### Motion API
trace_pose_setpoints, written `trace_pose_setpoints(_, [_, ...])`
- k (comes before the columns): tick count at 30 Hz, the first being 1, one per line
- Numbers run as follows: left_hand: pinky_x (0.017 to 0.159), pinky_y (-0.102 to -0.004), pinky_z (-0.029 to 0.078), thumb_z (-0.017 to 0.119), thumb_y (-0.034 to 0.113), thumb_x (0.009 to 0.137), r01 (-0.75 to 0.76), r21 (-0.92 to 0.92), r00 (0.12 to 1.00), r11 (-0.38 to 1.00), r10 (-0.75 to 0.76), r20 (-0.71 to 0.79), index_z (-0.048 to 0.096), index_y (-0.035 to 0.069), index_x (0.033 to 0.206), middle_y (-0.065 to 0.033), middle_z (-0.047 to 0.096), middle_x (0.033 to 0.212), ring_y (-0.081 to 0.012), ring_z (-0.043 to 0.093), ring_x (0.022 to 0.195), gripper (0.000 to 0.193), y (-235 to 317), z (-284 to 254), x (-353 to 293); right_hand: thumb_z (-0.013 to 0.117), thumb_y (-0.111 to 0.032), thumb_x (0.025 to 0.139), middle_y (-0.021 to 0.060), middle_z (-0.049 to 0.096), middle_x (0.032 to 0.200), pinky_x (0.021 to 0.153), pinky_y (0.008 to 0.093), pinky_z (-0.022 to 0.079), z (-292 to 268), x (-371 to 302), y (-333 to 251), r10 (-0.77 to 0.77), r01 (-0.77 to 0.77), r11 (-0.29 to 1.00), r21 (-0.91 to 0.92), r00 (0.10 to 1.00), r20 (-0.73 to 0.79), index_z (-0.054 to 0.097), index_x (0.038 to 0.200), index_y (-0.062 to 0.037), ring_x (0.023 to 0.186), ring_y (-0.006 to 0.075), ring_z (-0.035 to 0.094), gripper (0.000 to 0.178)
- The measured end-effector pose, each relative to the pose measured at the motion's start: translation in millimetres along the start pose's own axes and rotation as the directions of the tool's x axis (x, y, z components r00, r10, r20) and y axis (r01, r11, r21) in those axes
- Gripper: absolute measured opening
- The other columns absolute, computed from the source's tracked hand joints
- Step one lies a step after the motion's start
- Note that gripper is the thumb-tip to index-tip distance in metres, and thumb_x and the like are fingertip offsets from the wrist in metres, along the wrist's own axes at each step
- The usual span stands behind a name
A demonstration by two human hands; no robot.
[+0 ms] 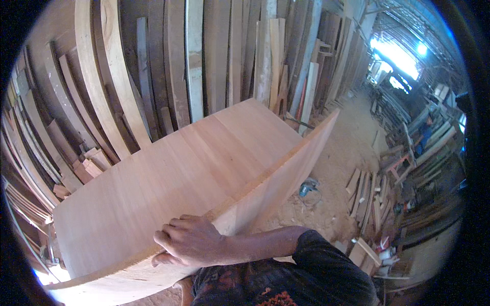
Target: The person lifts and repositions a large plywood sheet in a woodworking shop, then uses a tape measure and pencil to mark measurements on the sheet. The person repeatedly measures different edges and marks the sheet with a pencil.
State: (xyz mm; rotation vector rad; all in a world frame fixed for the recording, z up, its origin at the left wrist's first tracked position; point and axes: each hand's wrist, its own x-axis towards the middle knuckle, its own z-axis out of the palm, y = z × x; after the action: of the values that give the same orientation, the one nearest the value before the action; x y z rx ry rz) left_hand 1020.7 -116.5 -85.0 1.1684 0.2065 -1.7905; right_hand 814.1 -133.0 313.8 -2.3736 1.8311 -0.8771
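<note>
A wide wooden panel stands on edge in front of me, its upper edge running from the lower left to the middle right. My right hand is closed over that edge, fingers on the far side. Beyond it a second broad, pale reddish wooden panel slopes toward the planks. Under the held panel, close to my dark shirt, a small bit of skin shows, seemingly of my left arm or hand. Its fingers are hidden, so its grip does not show.
Tall planks lean along the wall at the back and left. A blue power tool lies on the dusty floor at the right. Past it are loose wood strips, a reddish stand and stacked timber.
</note>
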Motion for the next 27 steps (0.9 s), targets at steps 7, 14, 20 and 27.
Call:
trace_pose_setpoints(7, [0.123,-0.0556,0.022,0.017,0.071,0.101,-0.080,-0.142,0.995,0.987,0.071,-0.072,0.033,0.013,0.159,-0.0152,0.034,0.163,-0.0382,0.029,0.150,0.084,-19,30,24,0.071,-0.061,0.083,0.0076,0.065,0.070,0.062,0.0400,0.054,3,49,68,-0.089,0.087,0.996,-0.029,0.994,-0.063,0.061,0.081,-0.0086,0.065,0.0272,0.068,0.053])
trace_pose_setpoints(14, [0.123,-0.0557,0.022,0.016,0.071,0.101,-0.185,-0.280,0.972,0.942,0.133,-0.193,0.033,0.013,0.159,-0.0146,0.034,0.163,-0.0379,0.029,0.150,0.084,-35,40,40,0.075,-0.065,0.079,0.0073,0.067,0.068,0.058,0.0382,0.054,9,78,105,-0.039,0.040,0.996,-0.079,0.999,0.018,0.063,0.076,-0.0101,0.064,0.0273,0.070,0.056])
trace_pose_setpoints(20, [0.123,-0.0559,0.023,0.015,0.072,0.101,-0.261,-0.363,0.937,0.894,0.145,-0.317,0.033,0.013,0.159,-0.0141,0.035,0.163,-0.0377,0.030,0.150,0.085,-37,39,55,0.081,-0.059,0.077,0.0096,0.070,0.073,0.062,0.0414,0.055,36,125,149,0.013,-0.003,0.991,-0.133,0.998,0.069,0.069,0.083,-0.0083,0.069,0.0318,0.071,0.052])
trace_pose_setpoints(27, [0.118,-0.0620,0.025,0.011,0.085,0.092,-0.187,-0.281,0.908,0.941,0.057,-0.416,0.038,0.017,0.157,-0.0102,0.034,0.164,-0.0390,0.032,0.147,0.098,-47,18,72,0.073,-0.066,0.082,0.0184,0.071,0.079,0.069,0.0503,0.054,64,148,181,0.119,-0.107,0.990,-0.087,0.983,0.139,0.068,0.086,-0.0032,0.074,0.0400,0.070,0.063])
